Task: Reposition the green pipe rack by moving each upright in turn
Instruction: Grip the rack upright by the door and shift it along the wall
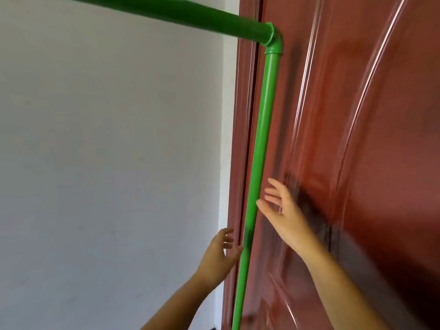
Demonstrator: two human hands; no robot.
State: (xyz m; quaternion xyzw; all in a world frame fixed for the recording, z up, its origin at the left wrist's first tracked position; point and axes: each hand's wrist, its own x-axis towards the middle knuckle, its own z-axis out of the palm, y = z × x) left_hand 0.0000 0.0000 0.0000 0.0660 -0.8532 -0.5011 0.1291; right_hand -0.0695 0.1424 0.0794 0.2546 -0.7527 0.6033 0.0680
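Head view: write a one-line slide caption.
Both open hands, left and right, flank the green upright pipe beside a red-brown door.

The green upright [259, 163] runs off the bottom edge, its foot unseen; the crossbar [166, 13] leaves top left.

Both grips spread and apart from the upright [258, 167], one to each side: left hand [220, 252] lower, just beside it on the wall [107, 151] side, fingertips nearly at the pipe; right hand [283, 210] higher, on the door [357, 139] side, thumb tip close against the pipe, contact not certain. Well above both grips, an elbow joint [273, 40] on top of the upright, with the crossbar [166, 14] running from it away to the left, over the wall. Behind the upright and the right grip, the door; behind the left grip, the door frame [240, 139] and the wall.
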